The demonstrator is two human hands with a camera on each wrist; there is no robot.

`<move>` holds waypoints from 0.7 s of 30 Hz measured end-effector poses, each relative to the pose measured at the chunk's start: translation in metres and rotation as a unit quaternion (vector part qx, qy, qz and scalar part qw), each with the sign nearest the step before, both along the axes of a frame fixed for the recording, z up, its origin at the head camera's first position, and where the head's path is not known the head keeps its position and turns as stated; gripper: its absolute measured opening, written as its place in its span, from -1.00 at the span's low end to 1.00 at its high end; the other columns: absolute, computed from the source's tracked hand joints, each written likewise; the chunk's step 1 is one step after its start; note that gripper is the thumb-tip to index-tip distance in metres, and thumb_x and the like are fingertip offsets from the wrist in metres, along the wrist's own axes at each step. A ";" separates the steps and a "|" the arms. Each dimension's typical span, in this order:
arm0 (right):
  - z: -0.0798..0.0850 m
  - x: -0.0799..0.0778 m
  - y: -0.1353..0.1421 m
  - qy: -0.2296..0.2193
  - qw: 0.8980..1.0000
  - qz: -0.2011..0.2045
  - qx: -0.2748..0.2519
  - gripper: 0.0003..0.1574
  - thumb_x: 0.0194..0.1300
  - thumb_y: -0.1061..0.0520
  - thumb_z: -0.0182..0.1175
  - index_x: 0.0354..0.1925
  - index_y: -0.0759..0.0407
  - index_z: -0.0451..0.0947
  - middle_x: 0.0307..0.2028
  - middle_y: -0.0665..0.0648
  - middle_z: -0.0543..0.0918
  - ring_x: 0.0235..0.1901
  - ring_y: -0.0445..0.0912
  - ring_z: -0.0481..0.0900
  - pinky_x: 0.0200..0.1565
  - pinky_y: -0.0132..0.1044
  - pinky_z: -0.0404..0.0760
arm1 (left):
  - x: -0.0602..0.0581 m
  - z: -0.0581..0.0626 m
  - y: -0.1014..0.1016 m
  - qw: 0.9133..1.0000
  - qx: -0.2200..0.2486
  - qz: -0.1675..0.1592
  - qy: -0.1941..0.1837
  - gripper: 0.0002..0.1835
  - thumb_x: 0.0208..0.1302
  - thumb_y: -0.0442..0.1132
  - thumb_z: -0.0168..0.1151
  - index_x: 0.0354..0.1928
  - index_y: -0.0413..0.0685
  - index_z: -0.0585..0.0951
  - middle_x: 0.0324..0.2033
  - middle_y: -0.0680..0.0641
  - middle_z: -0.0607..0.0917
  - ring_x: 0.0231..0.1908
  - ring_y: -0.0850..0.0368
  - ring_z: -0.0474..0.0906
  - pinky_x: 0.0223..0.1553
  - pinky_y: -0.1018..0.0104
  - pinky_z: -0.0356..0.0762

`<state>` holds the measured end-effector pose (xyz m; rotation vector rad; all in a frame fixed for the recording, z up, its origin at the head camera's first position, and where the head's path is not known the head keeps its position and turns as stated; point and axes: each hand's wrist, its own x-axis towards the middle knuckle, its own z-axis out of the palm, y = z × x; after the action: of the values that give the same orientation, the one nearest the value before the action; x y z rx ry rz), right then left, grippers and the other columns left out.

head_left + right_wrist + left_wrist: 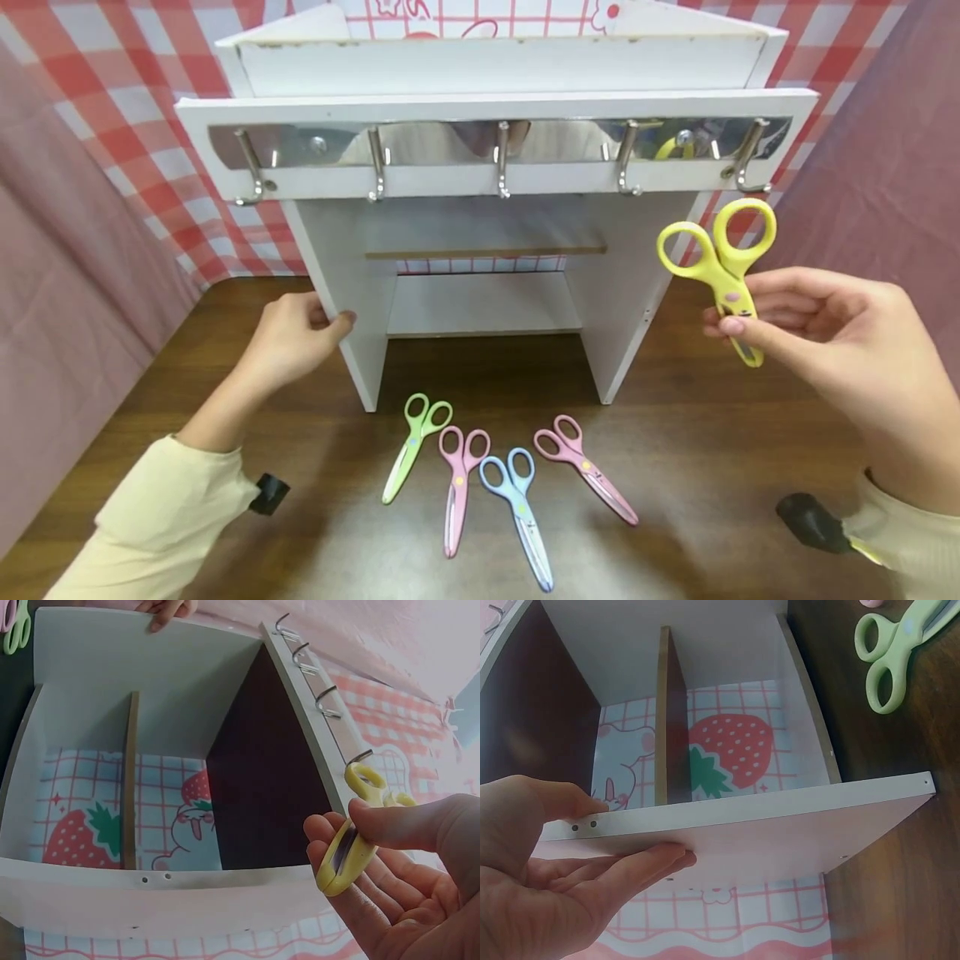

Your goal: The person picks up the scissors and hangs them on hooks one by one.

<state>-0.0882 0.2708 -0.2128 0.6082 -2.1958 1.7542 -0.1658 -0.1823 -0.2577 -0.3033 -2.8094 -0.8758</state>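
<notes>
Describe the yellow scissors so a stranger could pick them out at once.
Start at the white shelf unit with its row of metal hooks. Below the right-most one in the head view, the right hand pinches the yellow scissors, loops up. They alone are yellow and held off the table, where the green scissors, blue scissors and two pink pairs lie.

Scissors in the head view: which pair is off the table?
The yellow pair, held up by the right hand; the green pair, blue pair and both pink pairs lie on the table.
</notes>
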 end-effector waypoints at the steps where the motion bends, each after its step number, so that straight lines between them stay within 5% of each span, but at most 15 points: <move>1: 0.001 -0.001 0.000 0.001 1.000 0.000 -0.001 -0.69 0.09 0.58 0.17 -0.13 0.54 0.52 -0.34 0.15 0.80 -0.32 -0.13 0.76 -0.32 -0.48 0.63 | 0.000 0.000 0.000 1.000 0.000 0.001 0.001 -0.66 0.28 -0.09 0.13 -0.21 -0.26 0.68 -0.36 -0.24 0.78 -0.48 0.14 0.51 -0.44 0.32 0.39; 10: 0.003 -0.006 -0.001 0.024 0.998 0.018 -0.053 -0.66 0.05 0.66 0.13 -0.14 0.58 0.53 -0.35 0.20 0.79 -0.32 -0.09 0.76 -0.30 -0.46 0.64 | 0.000 -0.001 0.000 1.000 -0.001 0.003 0.006 -0.66 0.27 -0.08 0.14 -0.22 -0.25 0.69 -0.35 -0.23 0.79 -0.46 0.12 0.51 -0.42 0.31 0.39; 21: 0.006 -0.010 -0.001 0.021 0.998 0.005 -0.058 -0.66 0.07 0.63 0.14 -0.12 0.58 0.52 -0.35 0.19 0.79 -0.33 -0.09 0.76 -0.30 -0.48 0.63 | 0.000 -0.001 0.001 1.000 0.003 0.004 0.012 -0.68 0.26 -0.10 0.14 -0.27 -0.26 0.69 -0.38 -0.23 0.78 -0.50 0.15 0.48 -0.44 0.31 0.39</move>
<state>-0.0978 0.2697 -0.2070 0.6243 -2.0508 1.8411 -0.1655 -0.1817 -0.2586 -0.2990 -2.7835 -0.8719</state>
